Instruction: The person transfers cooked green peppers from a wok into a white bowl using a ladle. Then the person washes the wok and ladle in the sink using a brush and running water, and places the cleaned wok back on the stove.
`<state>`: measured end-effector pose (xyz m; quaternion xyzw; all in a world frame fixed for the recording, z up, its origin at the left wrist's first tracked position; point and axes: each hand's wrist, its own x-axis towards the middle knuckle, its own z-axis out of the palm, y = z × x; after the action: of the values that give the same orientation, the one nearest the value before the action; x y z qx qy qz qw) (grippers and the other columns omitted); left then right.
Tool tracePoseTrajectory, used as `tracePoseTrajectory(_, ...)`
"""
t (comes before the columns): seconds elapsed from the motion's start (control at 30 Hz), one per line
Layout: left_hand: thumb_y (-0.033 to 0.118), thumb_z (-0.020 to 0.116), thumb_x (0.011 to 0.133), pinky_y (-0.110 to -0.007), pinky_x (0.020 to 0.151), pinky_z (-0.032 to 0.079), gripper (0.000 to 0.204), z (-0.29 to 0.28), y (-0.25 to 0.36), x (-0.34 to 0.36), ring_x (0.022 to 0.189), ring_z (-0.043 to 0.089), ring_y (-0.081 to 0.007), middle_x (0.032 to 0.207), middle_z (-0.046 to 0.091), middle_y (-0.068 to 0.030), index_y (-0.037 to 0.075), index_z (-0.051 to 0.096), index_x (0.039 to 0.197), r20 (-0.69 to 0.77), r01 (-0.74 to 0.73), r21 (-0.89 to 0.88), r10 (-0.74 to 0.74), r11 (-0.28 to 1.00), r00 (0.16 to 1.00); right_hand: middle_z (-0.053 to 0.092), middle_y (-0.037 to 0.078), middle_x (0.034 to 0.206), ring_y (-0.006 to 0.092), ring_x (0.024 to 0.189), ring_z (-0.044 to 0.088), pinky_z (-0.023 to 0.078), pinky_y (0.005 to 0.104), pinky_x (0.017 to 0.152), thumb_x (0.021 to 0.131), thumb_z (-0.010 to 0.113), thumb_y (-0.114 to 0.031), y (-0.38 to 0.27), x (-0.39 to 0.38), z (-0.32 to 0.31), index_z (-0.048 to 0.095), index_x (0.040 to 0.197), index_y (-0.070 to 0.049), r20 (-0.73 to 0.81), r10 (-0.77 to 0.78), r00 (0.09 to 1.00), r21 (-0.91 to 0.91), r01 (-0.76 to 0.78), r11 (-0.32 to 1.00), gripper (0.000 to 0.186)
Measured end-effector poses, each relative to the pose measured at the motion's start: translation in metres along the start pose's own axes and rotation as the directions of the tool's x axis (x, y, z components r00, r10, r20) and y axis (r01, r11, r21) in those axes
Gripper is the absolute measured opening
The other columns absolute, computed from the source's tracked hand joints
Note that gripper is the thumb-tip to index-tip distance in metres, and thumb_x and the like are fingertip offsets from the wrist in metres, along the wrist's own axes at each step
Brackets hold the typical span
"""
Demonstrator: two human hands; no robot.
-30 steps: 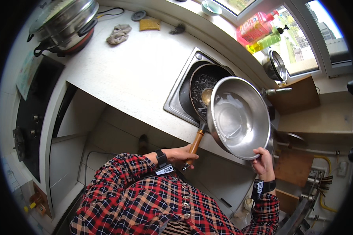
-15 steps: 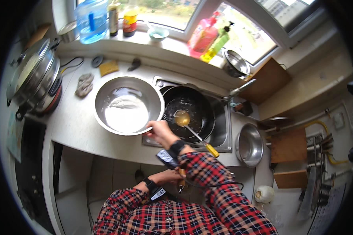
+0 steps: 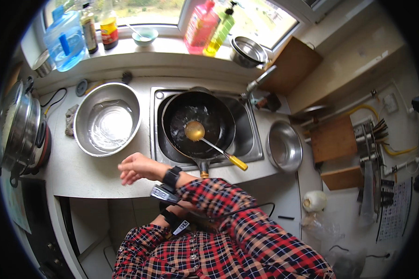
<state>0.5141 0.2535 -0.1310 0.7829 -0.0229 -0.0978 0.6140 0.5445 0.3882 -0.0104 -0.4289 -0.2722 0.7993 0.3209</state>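
Note:
My right hand (image 3: 136, 167) is open and holds nothing. It hovers over the counter's front edge, just below a large metal basin (image 3: 84, 111) with clear water in it. My left hand (image 3: 185, 208) lies low near my body, and its fingers are hidden under my right sleeve. A black wok (image 3: 222, 122) rests in the steel sink (image 3: 159, 104), with dark wet patches inside. Its handle (image 3: 204, 168) points toward me and runs under my right sleeve. A ladle (image 3: 214, 147) with a yellow grip leans in the wok, its round bowl golden.
Right of the sink sits an empty-looking metal bowl (image 3: 285, 146). Behind it are a faucet (image 3: 261, 79) and a cutting board (image 3: 293, 63). A stacked steamer pot (image 3: 25, 128) stands far left. Bottles, a blue water jug (image 3: 66, 42) and a small bowl (image 3: 145, 38) line the windowsill.
The basin has moved left, away from the sink, onto the counter. My right hand has let go of its rim and sits in front of it. The view has shifted too.

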Motion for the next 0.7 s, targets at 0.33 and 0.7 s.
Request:
tracePoseTrajectory(0.33, 0.013, 0.049, 0.100, -0.026, 0.065, 0.053, 0.019, -0.037, 0.075, -0.024, 0.077, 0.065, -0.0138, 0.090, 0.062, -0.0072, 0.003, 0.050, 0.117, -0.284, 0.179, -0.648, -0.454, 0.740, 0.845, 0.064, 0.020, 0.094, 0.0389, 0.091, 0.063, 0.050, 0.0472, 0.077, 0.079, 0.074, -0.028, -0.007, -0.281, -0.137, 0.054, 0.115, -0.003, -0.474, -0.566, 0.675, -0.851, -0.515, 0.099, 0.048)
tracePoseTrajectory(0.7, 0.035, 0.043, 0.105, -0.031, 0.086, 0.050, 0.036, -0.057, 0.133, 0.075, 0.099, 0.059, -0.0156, 0.114, 0.057, -0.0077, 0.004, 0.051, 0.123, -0.316, -0.276, -0.948, -0.575, 0.160, 0.755, 0.063, 0.024, 0.092, 0.0391, 0.083, 0.064, 0.051, 0.0445, 0.072, 0.083, 0.066, -0.018, 0.034, -0.252, -0.114, 0.053, 0.111, 0.002, -0.256, -0.688, 0.680, -0.816, 0.229, 0.530, 0.038)
